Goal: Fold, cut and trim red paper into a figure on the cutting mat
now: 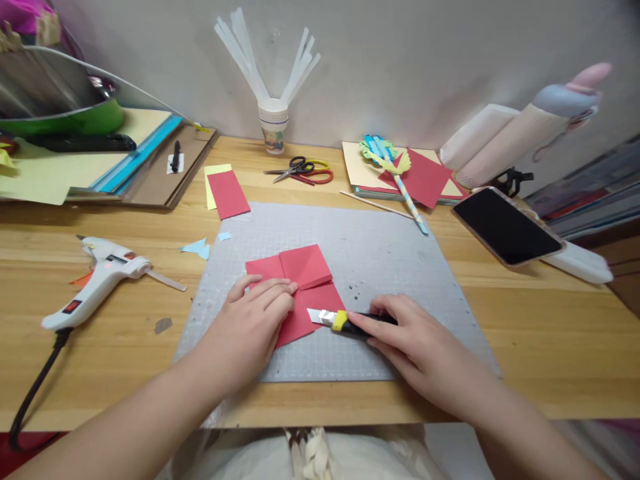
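Observation:
A square of red paper (305, 263), marked with crossing creases, lies on the grey cutting mat (400, 253). A slit runs from near its middle to its right edge, with the upper flap slightly raised. My left hand (260, 317) rests on the paper's left part, fingers stretched out and lying on it, hiding some of it. In my right hand (407, 333) is a black and yellow utility knife (340, 320), fingers wrapped round its handle. Its blade points left over the lower right quarter of the paper; whether it touches the sheet I cannot tell.
A white hot glue gun (103, 273) lies left, its cord hanging over the table edge. Scissors (297, 168), a paper cup (274, 127) of white strips and cut red paper (229, 193) are behind the mat. A phone (507, 225) leans at right, near a paper flower (387, 157).

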The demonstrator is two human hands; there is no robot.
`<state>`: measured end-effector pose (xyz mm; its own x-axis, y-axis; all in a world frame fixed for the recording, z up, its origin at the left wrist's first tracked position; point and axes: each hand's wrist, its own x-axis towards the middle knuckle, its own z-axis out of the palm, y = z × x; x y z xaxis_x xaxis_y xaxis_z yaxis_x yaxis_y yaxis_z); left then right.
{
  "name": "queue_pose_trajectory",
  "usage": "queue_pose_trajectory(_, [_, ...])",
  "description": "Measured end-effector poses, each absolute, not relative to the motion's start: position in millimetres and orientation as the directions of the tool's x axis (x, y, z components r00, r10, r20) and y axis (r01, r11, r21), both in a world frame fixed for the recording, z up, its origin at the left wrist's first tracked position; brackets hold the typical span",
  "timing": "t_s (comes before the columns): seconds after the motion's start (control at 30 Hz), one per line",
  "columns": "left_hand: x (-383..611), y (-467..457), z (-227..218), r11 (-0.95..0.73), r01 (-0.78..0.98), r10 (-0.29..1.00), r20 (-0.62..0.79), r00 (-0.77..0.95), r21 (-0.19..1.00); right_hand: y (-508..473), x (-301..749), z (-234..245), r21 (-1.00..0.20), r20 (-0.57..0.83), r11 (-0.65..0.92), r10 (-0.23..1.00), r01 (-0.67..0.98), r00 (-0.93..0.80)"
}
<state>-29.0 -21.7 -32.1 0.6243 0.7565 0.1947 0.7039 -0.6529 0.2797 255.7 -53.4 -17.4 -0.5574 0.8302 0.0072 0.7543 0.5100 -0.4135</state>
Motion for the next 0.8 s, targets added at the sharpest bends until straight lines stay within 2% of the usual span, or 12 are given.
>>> queue_pose_trajectory(0.33, [-29, -22, -31, -0.632, 0.718, 0.772, 0.151, 0.618, 0.291, -29, 256, -21, -0.394, 0.085, 0.587, 0.789, 0.707, -0.608])
queue_pose_trajectory(0.8, [-29, -22, -29, -0.636, 0.709, 0.768, 0.169, 0.617, 0.304, 1, 264, -20, -0.391, 0.039, 0.643, 0.726, 0.658, -0.686])
